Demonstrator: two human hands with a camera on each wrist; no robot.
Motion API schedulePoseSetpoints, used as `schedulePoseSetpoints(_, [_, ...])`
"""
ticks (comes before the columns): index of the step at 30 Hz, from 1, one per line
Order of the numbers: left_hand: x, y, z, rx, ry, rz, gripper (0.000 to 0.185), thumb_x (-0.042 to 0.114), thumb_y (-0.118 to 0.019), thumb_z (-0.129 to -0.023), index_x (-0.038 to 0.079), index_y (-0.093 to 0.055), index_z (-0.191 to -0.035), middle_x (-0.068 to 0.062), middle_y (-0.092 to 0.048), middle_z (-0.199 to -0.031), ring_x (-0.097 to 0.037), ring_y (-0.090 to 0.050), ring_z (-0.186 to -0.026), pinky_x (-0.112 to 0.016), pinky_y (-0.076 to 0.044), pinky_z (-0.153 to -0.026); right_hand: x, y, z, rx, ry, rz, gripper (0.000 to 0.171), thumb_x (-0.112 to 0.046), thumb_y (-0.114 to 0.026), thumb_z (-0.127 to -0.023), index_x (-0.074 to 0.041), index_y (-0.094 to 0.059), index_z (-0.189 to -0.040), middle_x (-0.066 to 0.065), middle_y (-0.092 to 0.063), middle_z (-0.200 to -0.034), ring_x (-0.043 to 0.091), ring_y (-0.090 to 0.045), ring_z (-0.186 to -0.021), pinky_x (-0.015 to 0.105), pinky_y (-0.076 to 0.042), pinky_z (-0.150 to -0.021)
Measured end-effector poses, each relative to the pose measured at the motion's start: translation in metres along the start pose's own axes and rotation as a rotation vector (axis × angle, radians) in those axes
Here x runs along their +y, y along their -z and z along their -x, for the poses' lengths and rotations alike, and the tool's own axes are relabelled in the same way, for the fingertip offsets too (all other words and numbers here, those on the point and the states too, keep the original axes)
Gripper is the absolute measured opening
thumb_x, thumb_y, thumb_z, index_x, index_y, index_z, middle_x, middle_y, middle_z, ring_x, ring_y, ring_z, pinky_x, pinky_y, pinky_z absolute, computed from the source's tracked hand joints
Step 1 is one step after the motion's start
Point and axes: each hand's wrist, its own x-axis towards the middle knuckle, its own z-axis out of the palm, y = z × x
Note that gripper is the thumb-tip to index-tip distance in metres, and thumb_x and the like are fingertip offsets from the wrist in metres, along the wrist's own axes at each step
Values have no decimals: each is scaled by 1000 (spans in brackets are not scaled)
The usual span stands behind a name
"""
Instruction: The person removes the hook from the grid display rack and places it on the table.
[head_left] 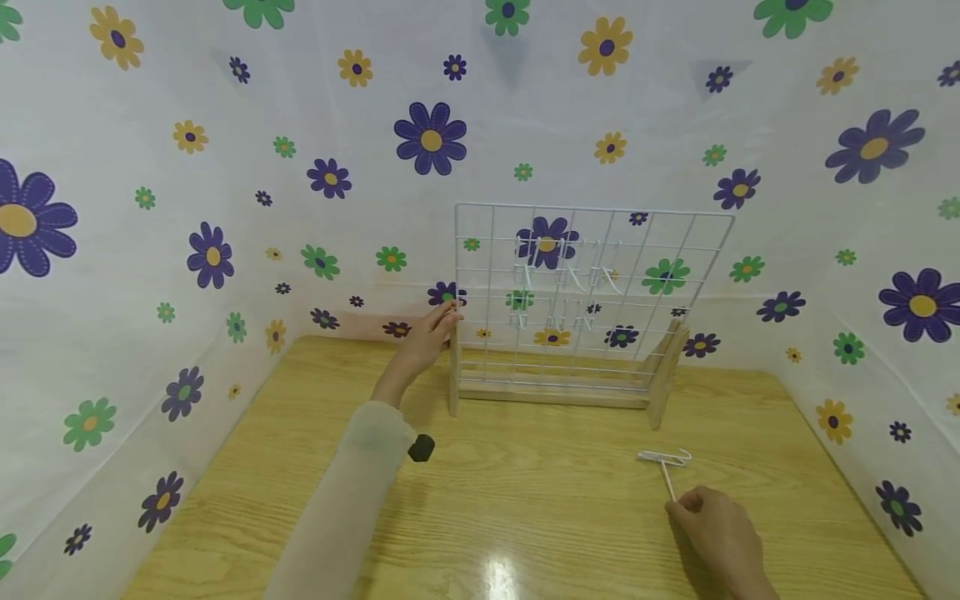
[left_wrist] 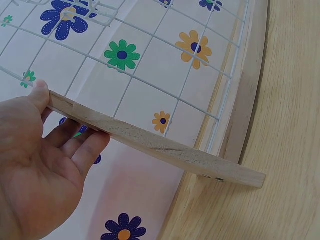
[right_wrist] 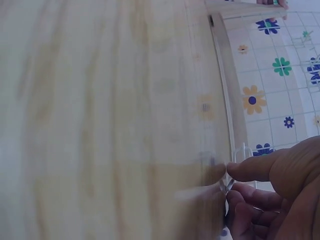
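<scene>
On wood table (head_left: 525, 517), floral walls (head_left: 150, 208).

Right wrist view's table (right_wrist: 100, 125) blurred, hook (right_wrist: 243, 150) indistinct

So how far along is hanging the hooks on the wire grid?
Several white hooks already hang on the wire grid panel. The left hand holds its wooden side post; the right hand pinches another hook lying on the table, not yet hung.
</scene>
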Motion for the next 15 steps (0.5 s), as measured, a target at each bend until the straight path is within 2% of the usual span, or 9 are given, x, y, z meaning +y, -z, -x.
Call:
schedulePoseSetpoints(1, [5, 0, 2, -5, 8, 1, 56, 34, -35, -115, 15, -23, -166, -17, -33, -165, -35, -29, -152, -51, -38, -118, 0, 0, 0, -3, 1, -2, 31, -31, -71, -96, 0, -72, -97, 12, -73, -89, 22, -64, -75, 42, -55, -58])
schedulePoseSetpoints(7, [8, 0, 4, -6, 11, -7, 55, 32, -34, -115, 13, -23, -166, -16, -35, -164, -35, -30, -152, -50, -38, -118, -3, 5, 1, -11, -15, -22, 33, -33, -69, -97, 0, -72, -99, 5, -73, -87, 20, -64, -75, 38, -53, -58])
schedulePoseSetpoints(8, [4, 0, 2, 0, 4, -9, 55, 33, -34, -115, 14, -24, -166, -15, -37, -163, -34, -31, -152, -49, -39, -118, -5, 6, 1, -11, -16, -28, 33, -32, -68, -98, 0, -72, -100, 4, -72, -86, 20, -63, -74, 37, -52, -57])
schedulePoseSetpoints(15, [5, 0, 2, 6, 10, -19, 54, 31, -34, -115, 13, -25, -165, -15, -40, -162, -32, -33, -151, -48, -40, -117, -12, 16, 2, 24, 54, -51, 37, -28, -68, -100, 9, -69, -105, 4, -70, -81, 16, -55, -56, 26, -47, -46])
